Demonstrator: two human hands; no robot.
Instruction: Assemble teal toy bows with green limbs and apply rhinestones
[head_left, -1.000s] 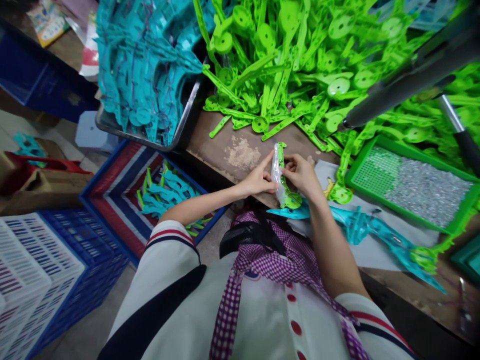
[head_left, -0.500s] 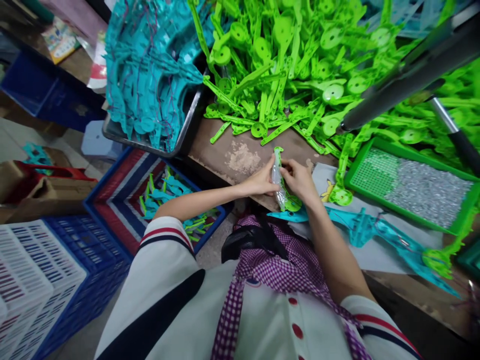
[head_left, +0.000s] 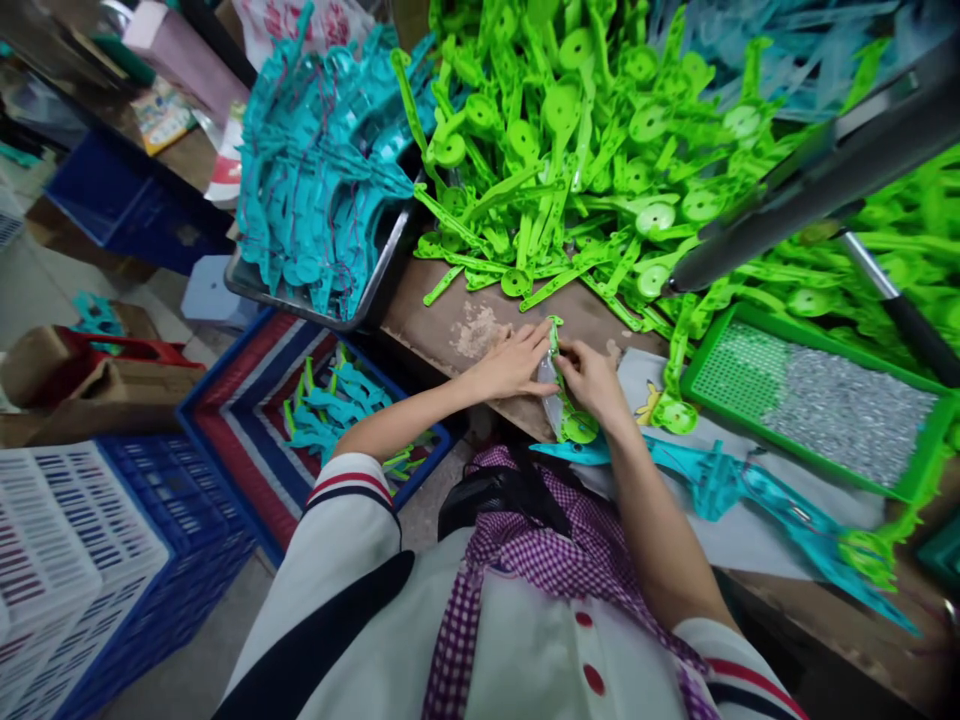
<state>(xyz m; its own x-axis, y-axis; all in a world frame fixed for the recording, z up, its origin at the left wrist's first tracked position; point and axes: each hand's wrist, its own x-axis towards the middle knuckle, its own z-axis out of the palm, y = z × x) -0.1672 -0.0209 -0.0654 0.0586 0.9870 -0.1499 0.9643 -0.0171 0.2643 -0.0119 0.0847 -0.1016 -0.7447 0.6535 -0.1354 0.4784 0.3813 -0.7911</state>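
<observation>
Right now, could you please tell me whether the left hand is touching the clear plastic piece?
Touching: the head view shows the left hand with its thumb laid across the clear plastic piece, no gap visible.

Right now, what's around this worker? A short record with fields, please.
Left hand: against clear plastic piece; grip unclear
Right hand: fingertips at green part beside it
Beyond hands: heap of green parts
Left of heap: blue parts in black tray
Right: green basket, small silvery pieces
</observation>
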